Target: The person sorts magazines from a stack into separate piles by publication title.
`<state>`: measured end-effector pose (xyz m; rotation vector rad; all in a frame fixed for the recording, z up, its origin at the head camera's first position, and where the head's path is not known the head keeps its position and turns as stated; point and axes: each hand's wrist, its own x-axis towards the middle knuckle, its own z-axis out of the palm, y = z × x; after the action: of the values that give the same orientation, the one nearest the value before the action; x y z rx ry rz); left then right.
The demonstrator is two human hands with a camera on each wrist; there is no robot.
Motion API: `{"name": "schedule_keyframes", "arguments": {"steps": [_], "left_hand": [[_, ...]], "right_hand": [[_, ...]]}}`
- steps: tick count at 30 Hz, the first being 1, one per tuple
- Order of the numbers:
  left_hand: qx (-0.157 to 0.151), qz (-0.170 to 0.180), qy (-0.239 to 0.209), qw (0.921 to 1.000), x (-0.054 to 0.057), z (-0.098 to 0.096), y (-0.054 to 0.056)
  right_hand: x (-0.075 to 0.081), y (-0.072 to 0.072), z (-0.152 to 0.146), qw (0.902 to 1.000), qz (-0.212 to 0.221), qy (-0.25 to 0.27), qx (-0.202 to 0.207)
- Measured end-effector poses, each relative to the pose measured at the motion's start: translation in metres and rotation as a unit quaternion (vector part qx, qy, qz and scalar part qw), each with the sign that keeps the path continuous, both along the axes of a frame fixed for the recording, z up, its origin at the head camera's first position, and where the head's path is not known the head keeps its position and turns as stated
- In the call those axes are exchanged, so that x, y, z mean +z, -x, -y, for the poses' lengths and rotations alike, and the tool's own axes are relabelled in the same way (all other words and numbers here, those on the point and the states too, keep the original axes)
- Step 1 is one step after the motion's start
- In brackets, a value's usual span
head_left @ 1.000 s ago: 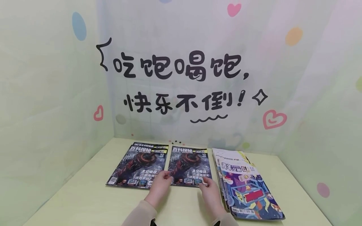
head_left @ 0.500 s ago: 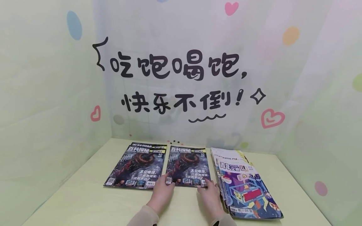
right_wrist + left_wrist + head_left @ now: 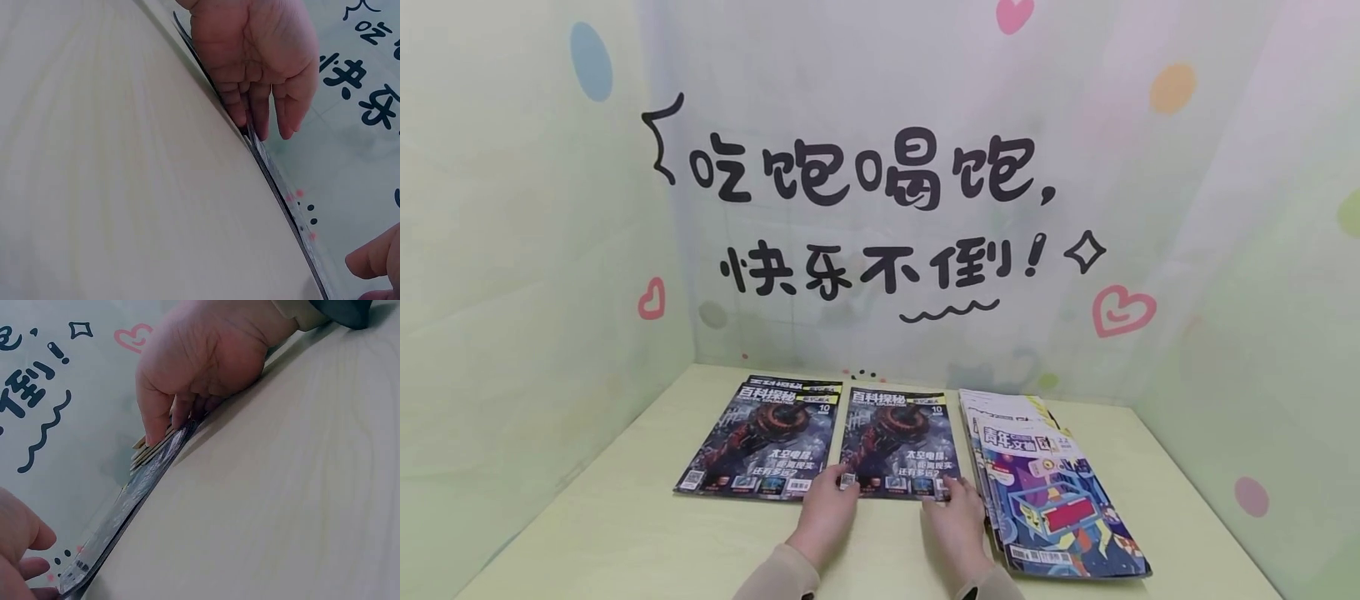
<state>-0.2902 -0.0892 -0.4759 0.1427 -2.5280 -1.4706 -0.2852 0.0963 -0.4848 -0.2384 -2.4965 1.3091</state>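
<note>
In the head view, a dark space-themed magazine [image 3: 895, 433] lies flat on the pale table between two other groups of magazines. My left hand [image 3: 826, 512] touches its near left corner, with fingers along the left edge. My right hand [image 3: 957, 518] touches the near right corner the same way. In the right wrist view, the left hand [image 3: 256, 56] has fairly straight fingers against the magazine's thin edge. The left wrist view shows the right hand [image 3: 200, 356] with fingers pointing down at the opposite edge. Parts of the fingertips are hidden.
To the left lie overlapping magazines [image 3: 763, 437] with the same cover. At right, close to my right hand, is a fanned stack of magazines [image 3: 1063, 508] with a colourful top cover. A printed curtain [image 3: 880, 333] borders the table [image 3: 602, 533] at the back and sides.
Both hands have shifted slightly, the left one back toward the magazine's near left corner, uncovering its printed code. The magazine has hardly moved. The head view has turned a little.
</note>
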Motion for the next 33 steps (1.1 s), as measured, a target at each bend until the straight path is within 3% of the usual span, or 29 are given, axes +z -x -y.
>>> {"name": "schedule_keyframes", "arguments": {"steps": [7, 12, 15, 21, 28, 33], "left_hand": [[0.009, -0.031, -0.033, 0.9989, 0.0003, 0.0054, 0.0005], [0.006, 0.000, -0.082, 0.9966, 0.0014, 0.0050, 0.0003], [-0.001, 0.017, -0.142, 0.9897, 0.0007, 0.0034, 0.0001], [-0.028, 0.030, -0.248, 0.9679, 0.0001, 0.0021, 0.0000], [-0.042, 0.038, -0.264, 0.9629, -0.0009, 0.0025, 0.0003], [-0.056, 0.050, -0.292, 0.9534, -0.0007, 0.0029, -0.0005]], "right_hand": [[0.0017, -0.0017, -0.0001, 0.9971, -0.017, 0.071, -0.018], [0.0029, -0.0028, -0.0003, 0.9963, -0.030, 0.077, -0.022], [0.0035, -0.0033, -0.0002, 0.9963, -0.033, 0.077, -0.022], [0.0016, -0.0013, -0.0007, 0.9960, -0.038, 0.076, -0.024], [0.0044, -0.0022, -0.0008, 0.9949, -0.051, 0.084, -0.023], [0.0053, -0.0030, -0.0005, 0.9947, -0.046, 0.089, -0.022]]}}
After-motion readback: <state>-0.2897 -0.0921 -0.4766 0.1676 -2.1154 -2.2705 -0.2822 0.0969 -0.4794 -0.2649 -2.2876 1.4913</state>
